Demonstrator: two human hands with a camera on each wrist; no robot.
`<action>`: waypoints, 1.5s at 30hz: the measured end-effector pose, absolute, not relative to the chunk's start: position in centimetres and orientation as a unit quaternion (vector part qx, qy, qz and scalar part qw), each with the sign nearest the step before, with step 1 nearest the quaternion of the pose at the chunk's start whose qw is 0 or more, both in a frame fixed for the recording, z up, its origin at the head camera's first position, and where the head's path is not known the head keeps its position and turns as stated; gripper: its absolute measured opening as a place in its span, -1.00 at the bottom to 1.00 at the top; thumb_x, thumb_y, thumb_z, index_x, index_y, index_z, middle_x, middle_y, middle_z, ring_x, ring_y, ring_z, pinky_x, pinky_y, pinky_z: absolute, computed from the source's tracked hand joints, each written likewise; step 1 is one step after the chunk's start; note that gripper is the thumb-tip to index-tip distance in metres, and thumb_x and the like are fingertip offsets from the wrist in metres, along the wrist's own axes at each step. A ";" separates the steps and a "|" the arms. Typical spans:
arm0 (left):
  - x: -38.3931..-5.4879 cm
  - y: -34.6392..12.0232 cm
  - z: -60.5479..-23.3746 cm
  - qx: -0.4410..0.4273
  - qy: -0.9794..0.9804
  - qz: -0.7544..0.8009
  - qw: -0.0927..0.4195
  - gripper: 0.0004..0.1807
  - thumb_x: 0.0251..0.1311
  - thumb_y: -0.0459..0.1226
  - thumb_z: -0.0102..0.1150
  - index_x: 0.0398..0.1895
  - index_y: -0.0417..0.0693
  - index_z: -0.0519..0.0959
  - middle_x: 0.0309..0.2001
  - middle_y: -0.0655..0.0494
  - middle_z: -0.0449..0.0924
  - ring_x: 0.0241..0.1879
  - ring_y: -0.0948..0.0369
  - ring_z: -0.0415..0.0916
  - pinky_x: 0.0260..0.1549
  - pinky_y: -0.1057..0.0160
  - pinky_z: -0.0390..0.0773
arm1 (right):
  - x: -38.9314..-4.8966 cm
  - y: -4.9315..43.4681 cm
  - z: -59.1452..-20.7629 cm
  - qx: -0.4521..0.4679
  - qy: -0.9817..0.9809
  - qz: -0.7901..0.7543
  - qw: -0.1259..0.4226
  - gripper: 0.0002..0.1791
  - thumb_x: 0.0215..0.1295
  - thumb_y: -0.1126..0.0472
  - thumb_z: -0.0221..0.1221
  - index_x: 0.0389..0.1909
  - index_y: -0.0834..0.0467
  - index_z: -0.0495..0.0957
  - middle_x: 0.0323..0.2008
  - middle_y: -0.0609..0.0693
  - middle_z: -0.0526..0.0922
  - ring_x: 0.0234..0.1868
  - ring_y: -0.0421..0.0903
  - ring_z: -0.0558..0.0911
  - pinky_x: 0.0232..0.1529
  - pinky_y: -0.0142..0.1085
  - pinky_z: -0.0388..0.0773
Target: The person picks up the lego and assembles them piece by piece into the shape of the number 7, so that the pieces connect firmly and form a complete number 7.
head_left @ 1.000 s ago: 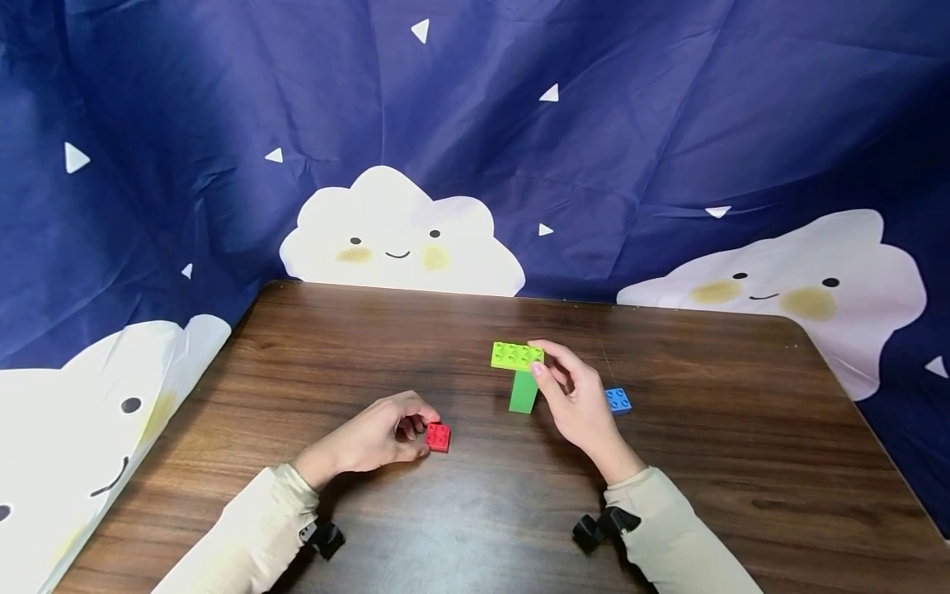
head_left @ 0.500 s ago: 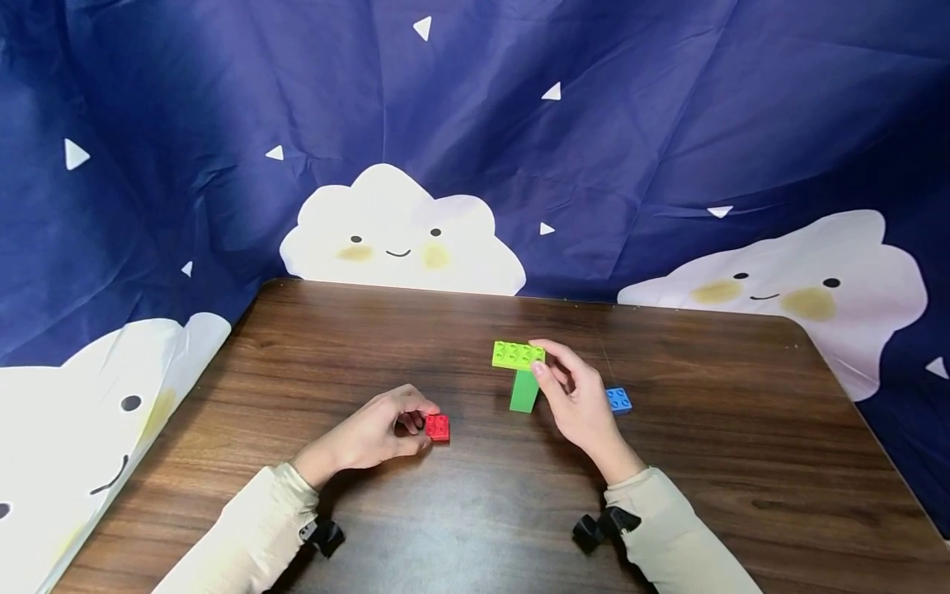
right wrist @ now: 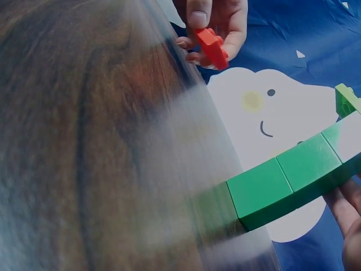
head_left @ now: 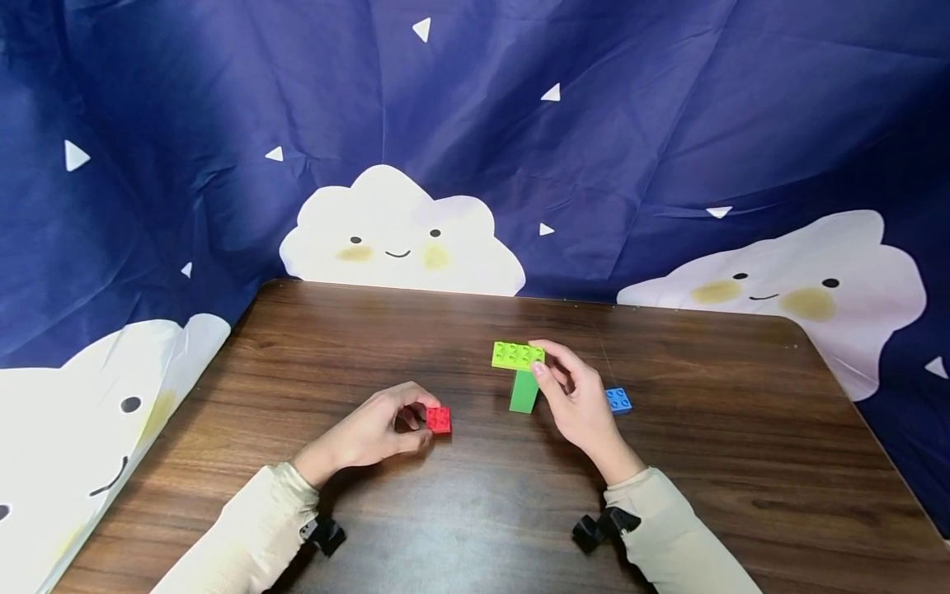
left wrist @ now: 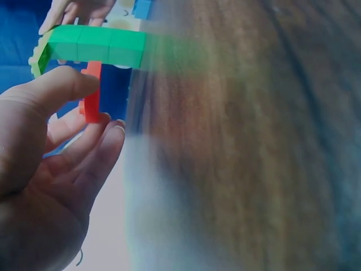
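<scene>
Left hand (head_left: pixel 374 431) pinches the red brick (head_left: pixel 439 420) between thumb and fingers, and both have shifted slightly farther from the person over the last second. Wrist views show that brick raised off the desk (head_left: pixel 475 511), apart from the green column (head_left: pixel 524 393). Right hand (head_left: pixel 579 406) has stayed put, gripping one end of the lime-green brick (head_left: pixel 514 355) atop the upright column, seemingly steadying it; the red brick appears unattached. Beside that hand lies a blue brick (head_left: pixel 619 401).
</scene>
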State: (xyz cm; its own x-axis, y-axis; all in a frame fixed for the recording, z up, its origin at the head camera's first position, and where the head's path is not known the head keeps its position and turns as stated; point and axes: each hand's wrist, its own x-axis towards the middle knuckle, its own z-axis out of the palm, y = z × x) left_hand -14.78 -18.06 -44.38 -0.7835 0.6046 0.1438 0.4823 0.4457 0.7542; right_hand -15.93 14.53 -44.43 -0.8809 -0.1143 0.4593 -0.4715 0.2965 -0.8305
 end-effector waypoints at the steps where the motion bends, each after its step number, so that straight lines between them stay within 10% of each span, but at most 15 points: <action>1: -14.8 -18.0 -44.3 0.318 0.846 0.422 0.073 -0.63 0.26 -0.45 0.42 0.12 -0.14 0.64 -0.06 0.06 0.70 -0.14 0.18 0.68 -0.16 0.29 0.77 | -15.9 14.5 -44.5 0.184 -0.790 0.563 0.158 -0.63 0.56 0.38 0.21 0.31 0.24 0.62 0.04 0.24 0.72 -0.21 -0.23 0.57 -0.24 -0.59 0.49; 13: -15.3 -17.2 -43.9 0.293 0.849 0.437 0.049 -0.63 0.30 -0.42 0.38 0.16 -0.11 0.65 -0.02 0.08 0.66 -0.14 0.31 0.62 -0.23 0.36 0.68 | -15.9 14.6 -44.5 0.184 -0.793 0.555 0.169 -0.65 0.55 0.38 0.22 0.29 0.21 0.64 -0.37 0.05 0.44 -0.48 -0.33 0.24 -0.54 -0.41 0.18; 40: -16.5 -15.7 -42.8 0.230 0.813 0.534 0.044 -0.63 0.30 -0.44 0.42 0.16 -0.18 0.66 0.01 -0.06 0.74 -0.13 0.16 0.69 -0.08 0.35 0.73 | -15.9 14.6 -44.6 0.191 -0.789 0.558 0.171 -0.64 0.54 0.41 0.20 0.28 0.23 0.63 -0.26 0.10 0.58 -0.49 -0.36 0.30 -0.53 -0.48 0.28; 45: -16.8 -15.4 -42.6 0.230 0.815 0.531 0.039 -0.59 0.30 -0.45 0.39 0.22 -0.20 0.64 -0.01 -0.08 0.77 -0.12 0.18 0.69 -0.05 0.35 0.73 | -16.0 14.7 -44.6 0.191 -0.792 0.553 0.174 -0.64 0.54 0.39 0.22 0.28 0.22 0.63 -0.47 -0.08 0.36 -0.51 -0.37 0.25 -0.54 -0.48 0.25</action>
